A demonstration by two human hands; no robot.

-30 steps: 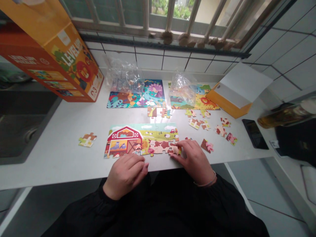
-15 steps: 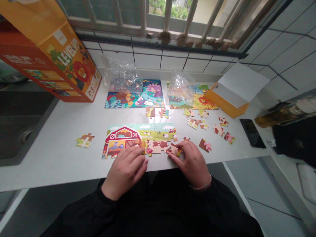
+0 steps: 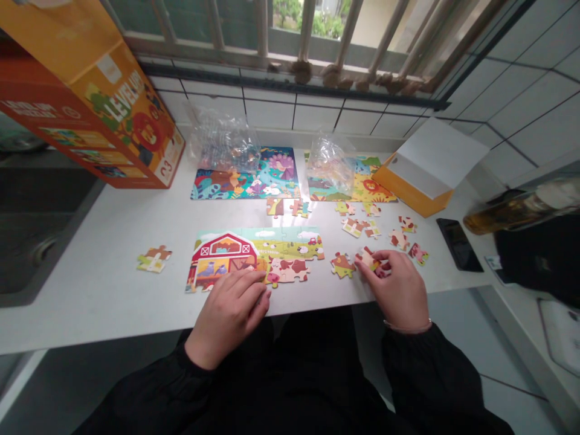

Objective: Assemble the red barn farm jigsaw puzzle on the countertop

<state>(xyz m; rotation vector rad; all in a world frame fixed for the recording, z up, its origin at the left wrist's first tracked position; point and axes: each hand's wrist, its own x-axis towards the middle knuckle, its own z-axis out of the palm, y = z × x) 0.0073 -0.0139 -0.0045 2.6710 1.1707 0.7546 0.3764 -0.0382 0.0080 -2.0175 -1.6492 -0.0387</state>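
Note:
A partly joined farm puzzle point(image 3: 290, 243) lies on the counter, with a red barn at its left and a cow at its lower right. My left hand point(image 3: 229, 308) rests flat over the puzzle's lower edge, holding nothing, and hides part of the barn. Off to the right, my right hand point(image 3: 399, 284) pinches a puzzle piece point(image 3: 366, 257) with a brown-and-cream pattern between thumb and fingers. Just left of that hand lies a loose brown-and-green piece point(image 3: 342, 266). A pink piece is partly hidden under the fingers.
Several loose pieces point(image 3: 399, 239) lie to the right, and another piece point(image 3: 154, 258) at the left. Two picture sheets point(image 3: 276, 181) with clear plastic bags point(image 3: 226, 145) lie behind. An orange puzzle box point(image 3: 149, 130), a smaller open box point(image 3: 414, 184), a phone point(image 3: 461, 244) and a bottle point(image 3: 493, 215) stand around.
My right hand has moved right, away from the cow part of the puzzle, carrying the piece with it. The brown-and-green piece now shows fully. My left hand has stayed in place.

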